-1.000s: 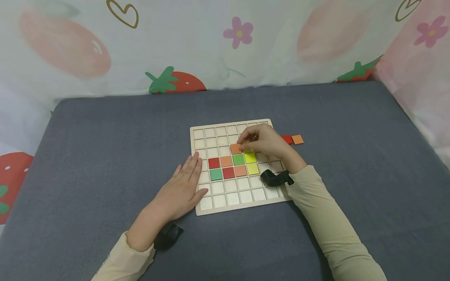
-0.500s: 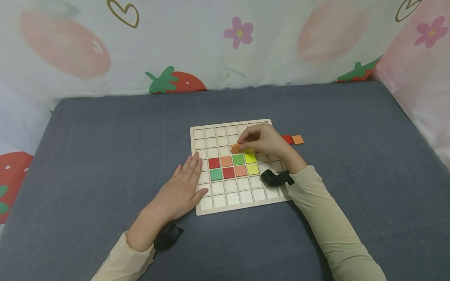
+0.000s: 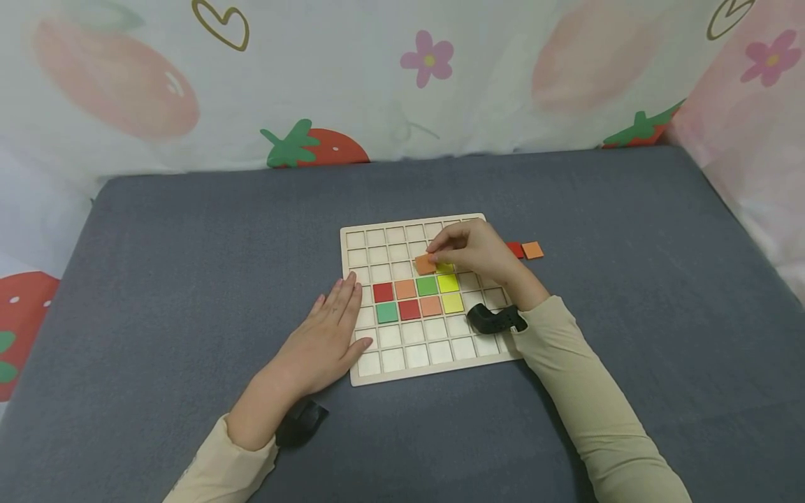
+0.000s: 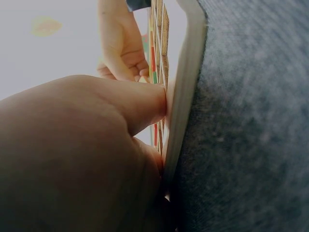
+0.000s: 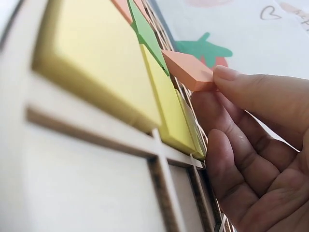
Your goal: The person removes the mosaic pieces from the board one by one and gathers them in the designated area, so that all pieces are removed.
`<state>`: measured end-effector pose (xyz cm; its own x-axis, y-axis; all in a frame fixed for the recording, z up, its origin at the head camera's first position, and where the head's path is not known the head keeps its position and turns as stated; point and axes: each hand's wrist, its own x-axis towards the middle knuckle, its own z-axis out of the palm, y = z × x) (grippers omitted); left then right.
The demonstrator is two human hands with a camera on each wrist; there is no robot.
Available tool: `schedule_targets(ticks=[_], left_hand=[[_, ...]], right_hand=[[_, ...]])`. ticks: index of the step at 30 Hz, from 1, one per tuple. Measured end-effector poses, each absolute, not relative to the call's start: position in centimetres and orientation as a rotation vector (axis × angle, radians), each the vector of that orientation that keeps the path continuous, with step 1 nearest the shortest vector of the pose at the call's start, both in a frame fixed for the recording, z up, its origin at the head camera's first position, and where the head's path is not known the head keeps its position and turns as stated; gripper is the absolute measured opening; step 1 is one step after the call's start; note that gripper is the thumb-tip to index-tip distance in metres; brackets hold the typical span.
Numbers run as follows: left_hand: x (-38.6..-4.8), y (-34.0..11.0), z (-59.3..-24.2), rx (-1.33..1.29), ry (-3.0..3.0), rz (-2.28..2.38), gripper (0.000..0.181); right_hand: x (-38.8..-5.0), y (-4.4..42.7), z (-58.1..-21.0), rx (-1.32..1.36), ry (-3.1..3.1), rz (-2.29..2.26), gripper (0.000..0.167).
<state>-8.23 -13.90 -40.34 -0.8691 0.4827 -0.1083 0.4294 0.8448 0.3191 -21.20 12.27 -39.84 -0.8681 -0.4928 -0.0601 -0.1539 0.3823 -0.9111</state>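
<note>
Between thumb and fingertips, my right hand (image 3: 474, 250) pinches an orange square tile (image 3: 424, 264). The right wrist view shows this tile (image 5: 190, 71) tilted and raised off the wooden grid board (image 3: 402, 376). Set in the board's cells are red, orange, green and yellow tiles, including a green tile (image 3: 426, 285) and a yellow tile (image 3: 448, 283) just below the pinched one. Another yellow tile (image 3: 444, 268) is partly hidden by my right hand. My left hand (image 3: 321, 346) lies with straight fingers on the board's left edge, its thumb near the lower left cells.
Right of the board, a loose red tile (image 3: 515, 249), partly covered by my right hand, lies beside a loose orange tile (image 3: 532, 249). A grey cloth (image 3: 189, 279) covers the table. Behind it hangs a fruit-printed curtain (image 3: 333, 77). Each wrist wears a black camera (image 3: 493, 319).
The orange tile lay nearly flat at its cell a second ago. My right hand has tipped it up and moved it slightly right. My left hand stays put.
</note>
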Motion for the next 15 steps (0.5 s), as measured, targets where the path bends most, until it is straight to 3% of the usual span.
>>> schedule_targets(ticks=[15], left_hand=[[-8.3, -13.87, -40.5, 0.705, 2.834, 0.435, 0.072]], right_hand=[[-21.17, 12.38, -39.76, -0.521, 2.322, -1.501, 0.012]])
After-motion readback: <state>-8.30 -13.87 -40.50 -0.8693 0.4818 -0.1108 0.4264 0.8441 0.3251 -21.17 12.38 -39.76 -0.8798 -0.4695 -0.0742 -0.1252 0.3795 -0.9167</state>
